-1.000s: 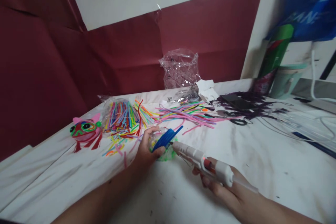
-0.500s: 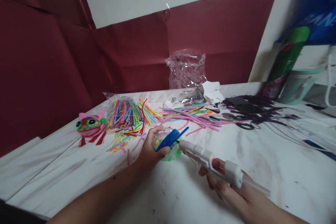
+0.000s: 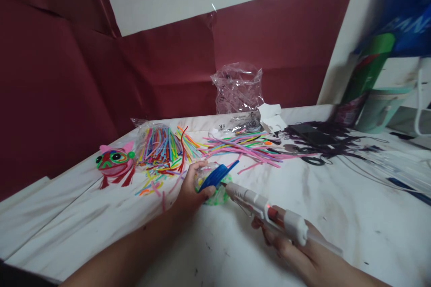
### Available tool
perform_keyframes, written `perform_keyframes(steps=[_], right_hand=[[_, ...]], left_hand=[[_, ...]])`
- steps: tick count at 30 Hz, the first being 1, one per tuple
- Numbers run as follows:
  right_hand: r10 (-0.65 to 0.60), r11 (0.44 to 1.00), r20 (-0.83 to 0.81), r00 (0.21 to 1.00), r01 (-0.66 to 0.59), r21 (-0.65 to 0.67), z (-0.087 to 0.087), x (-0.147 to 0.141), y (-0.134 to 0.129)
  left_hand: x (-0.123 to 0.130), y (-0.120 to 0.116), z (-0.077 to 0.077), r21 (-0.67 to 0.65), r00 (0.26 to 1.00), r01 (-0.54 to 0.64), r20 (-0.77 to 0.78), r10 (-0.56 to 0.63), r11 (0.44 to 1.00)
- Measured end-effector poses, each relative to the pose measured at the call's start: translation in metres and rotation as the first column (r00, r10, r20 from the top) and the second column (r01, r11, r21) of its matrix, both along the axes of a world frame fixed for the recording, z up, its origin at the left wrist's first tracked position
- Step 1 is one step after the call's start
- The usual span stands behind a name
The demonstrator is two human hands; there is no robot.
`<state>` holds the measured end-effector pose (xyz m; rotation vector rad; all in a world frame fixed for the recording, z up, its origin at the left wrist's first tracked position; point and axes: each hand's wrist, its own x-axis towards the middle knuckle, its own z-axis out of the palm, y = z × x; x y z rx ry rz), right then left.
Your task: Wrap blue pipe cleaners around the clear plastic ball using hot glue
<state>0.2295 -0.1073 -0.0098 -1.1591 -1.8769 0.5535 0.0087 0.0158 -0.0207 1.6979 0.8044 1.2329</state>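
In my left hand (image 3: 193, 190) is a rounded clear object (image 3: 220, 195) with green edging, with blue pipe-cleaner strips (image 3: 214, 176) lying across its top under my thumb. One blue strip sticks out toward the upper right. My right hand (image 3: 286, 237) grips a white glue gun (image 3: 259, 204) with a small red light and a clear glue stick out of its back end. The gun's dark nozzle is at the lower edge of the blue strips; whether it touches them I cannot tell.
A pink and red animal face (image 3: 115, 164) lies at the left. Behind my hands are a bag of coloured pipe cleaners (image 3: 158, 143) and loose pink strips (image 3: 245, 149). Further right are black scissors (image 3: 313, 160), a dark phone (image 3: 311, 134) and a pale green cup (image 3: 384, 110).
The glue gun and my right hand have shifted slightly left, and the nozzle sits nearer the lower edge of the blue strips. The whole view has shifted a little too.
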Motion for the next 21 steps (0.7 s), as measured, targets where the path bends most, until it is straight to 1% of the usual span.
perform_keyframes(steps=[3, 6, 11, 14, 19, 21], right_hand=[[-0.020, 1.000, -0.002, 1.000, 0.020, -0.018, 0.0015, 0.0004, 0.0005], [-0.016, 0.999, 0.013, 1.000, 0.016, -0.033, 0.0027, 0.0017, -0.0001], [-0.016, 1.000, -0.001, 1.000, 0.016, -0.002, 0.0012, 0.0015, 0.0008], [-0.041, 0.999, -0.016, 0.999, 0.041, 0.002, 0.0008, 0.0013, 0.0016], [-0.005, 1.000, -0.014, 1.000, 0.006, 0.010, 0.0040, 0.0002, -0.0011], [-0.003, 1.000, -0.004, 1.000, 0.003, 0.010, 0.0046, -0.0006, -0.0018]], left_hand=[[-0.0008, 0.0018, -0.0010, 0.004, 1.000, 0.014, -0.006, -0.014, 1.000], [-0.0024, 0.0050, -0.0044, 0.005, 1.000, 0.012, -0.010, -0.012, 1.000], [-0.0042, 0.0078, -0.0071, 0.026, 1.000, 0.000, -0.022, 0.001, 1.000], [-0.0044, 0.0079, -0.0068, 0.011, 0.999, 0.022, -0.023, -0.022, 1.000], [-0.0034, 0.0070, -0.0067, 0.027, 1.000, 0.002, -0.029, -0.001, 1.000], [-0.0031, 0.0070, -0.0068, 0.015, 1.000, 0.012, -0.019, -0.011, 1.000]])
